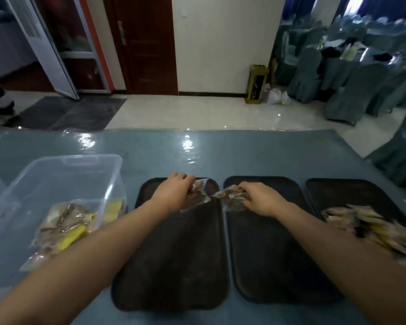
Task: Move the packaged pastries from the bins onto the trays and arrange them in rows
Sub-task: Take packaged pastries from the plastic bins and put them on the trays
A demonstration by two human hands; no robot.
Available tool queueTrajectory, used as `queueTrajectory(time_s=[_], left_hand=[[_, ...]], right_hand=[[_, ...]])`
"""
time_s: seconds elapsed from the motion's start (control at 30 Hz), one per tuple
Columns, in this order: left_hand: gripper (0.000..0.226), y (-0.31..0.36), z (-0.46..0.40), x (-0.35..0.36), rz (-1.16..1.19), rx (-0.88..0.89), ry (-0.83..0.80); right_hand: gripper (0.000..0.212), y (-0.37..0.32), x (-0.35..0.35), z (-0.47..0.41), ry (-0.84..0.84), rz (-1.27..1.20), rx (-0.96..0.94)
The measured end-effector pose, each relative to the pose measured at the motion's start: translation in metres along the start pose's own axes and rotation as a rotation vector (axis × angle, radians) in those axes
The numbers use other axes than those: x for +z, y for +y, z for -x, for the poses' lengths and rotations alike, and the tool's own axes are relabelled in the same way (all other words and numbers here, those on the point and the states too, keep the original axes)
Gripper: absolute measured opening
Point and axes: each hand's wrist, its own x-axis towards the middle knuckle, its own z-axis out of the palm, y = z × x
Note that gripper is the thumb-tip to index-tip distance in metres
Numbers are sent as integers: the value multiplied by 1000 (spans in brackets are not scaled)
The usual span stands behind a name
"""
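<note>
Left hand [174,191], right hand [263,199] each grip pastry packet over dark trays [174,266]; clear bin [56,174] holds packets.

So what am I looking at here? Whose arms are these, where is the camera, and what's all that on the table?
There is no robot here. A person wears a wide-angle camera on the head, so you look forward and down along their own two bare arms.

In front lies a blue table with three dark trays side by side. The left hand grips a packaged pastry over the far end of the left tray. The right hand grips another packet over the far end of the middle tray. The right tray already carries a blurred heap of packets.

On the left stands a clear plastic bin with more packets, some yellow, inside.
</note>
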Motion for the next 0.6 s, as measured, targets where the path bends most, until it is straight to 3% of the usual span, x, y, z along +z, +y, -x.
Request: queueTrajectory(time_s=[0.2,0.43,0.6], left_hand=[[41,96,7,55,-65,65,-271],[36,160,-3,120,-50,161,-381],[37,216,-5,156,-89,206,-426]], right_hand=[[36,91,44,76,-183,4,142],[38,162,87,148,-245,-26,298],[35,209,95,175,-292,12,290]])
